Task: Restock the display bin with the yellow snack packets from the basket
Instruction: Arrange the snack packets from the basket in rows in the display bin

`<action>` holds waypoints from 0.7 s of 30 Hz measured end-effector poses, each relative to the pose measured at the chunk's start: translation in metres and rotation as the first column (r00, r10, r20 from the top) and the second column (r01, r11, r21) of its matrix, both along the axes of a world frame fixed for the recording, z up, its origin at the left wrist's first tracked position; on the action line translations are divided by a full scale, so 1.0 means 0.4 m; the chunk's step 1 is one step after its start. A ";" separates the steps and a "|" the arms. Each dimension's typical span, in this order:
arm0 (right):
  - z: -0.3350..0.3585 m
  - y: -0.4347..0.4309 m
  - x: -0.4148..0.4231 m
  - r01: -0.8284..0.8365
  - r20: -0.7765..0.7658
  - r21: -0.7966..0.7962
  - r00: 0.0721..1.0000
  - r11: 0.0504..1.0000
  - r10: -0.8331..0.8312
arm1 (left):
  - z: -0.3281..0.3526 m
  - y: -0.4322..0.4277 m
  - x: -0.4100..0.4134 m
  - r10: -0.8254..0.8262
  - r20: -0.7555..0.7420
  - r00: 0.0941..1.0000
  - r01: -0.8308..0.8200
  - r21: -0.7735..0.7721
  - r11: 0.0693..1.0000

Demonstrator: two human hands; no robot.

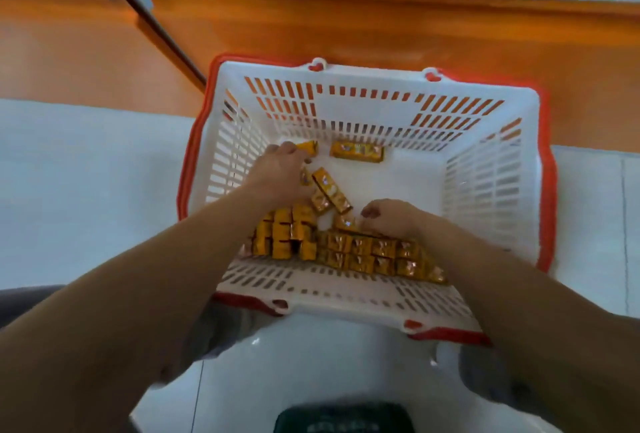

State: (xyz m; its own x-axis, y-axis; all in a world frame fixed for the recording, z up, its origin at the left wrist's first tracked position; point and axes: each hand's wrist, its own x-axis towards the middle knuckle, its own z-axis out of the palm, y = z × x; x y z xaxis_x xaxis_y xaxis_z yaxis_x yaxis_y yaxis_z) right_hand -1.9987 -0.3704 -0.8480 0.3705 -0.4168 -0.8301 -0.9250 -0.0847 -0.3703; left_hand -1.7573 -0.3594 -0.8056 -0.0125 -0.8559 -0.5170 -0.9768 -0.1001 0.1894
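A white plastic basket [491, 169] with a red rim sits on the floor below me. Several yellow snack packets [346, 249] lie stacked along its near wall, with loose ones in the middle and one yellow packet [357, 151] alone at the far side. My left hand [280, 173] reaches deep into the basket and its fingers curl round a yellow packet [308, 148] at the far left. Beside the near stack, my right hand [391, 218] has its fingers curled onto a packet [346, 222] on top. No display bin is in view.
An orange panel [346, 24] runs across the back behind the basket. Pale floor tiles [86, 190] surround the basket. A dark object [343, 420] shows at the bottom edge, and grey trouser knees [221, 332] flank the basket's near side.
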 end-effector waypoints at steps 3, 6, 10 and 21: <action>-0.024 0.003 -0.008 0.013 0.017 0.012 1.000 1.000 -0.014 | -0.029 -0.024 0.007 0.118 -0.139 0.983 -0.113 0.040 0.993; -0.044 0.004 -0.017 0.131 0.085 0.048 0.987 0.990 -0.134 | -0.044 -0.038 0.014 0.232 -0.282 0.931 -0.229 0.043 0.973; -0.036 -0.011 -0.019 0.181 0.150 0.046 0.971 0.982 -0.186 | -0.062 -0.053 -0.004 0.311 -0.327 0.892 -0.256 0.201 0.945; -0.076 -0.012 0.081 0.734 0.225 0.072 0.648 0.675 -0.728 | -0.103 -0.083 -0.061 0.287 -0.105 0.952 -0.248 0.282 0.927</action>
State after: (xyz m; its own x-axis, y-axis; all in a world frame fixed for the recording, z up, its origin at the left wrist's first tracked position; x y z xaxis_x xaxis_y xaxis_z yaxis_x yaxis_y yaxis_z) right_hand -1.9662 -0.3750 -0.8782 0.1038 -0.6490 -0.7537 -0.5858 0.5725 -0.5737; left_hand -1.7815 -0.3925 -0.8469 0.1079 -0.6713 -0.7333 -0.8715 -0.4188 0.2551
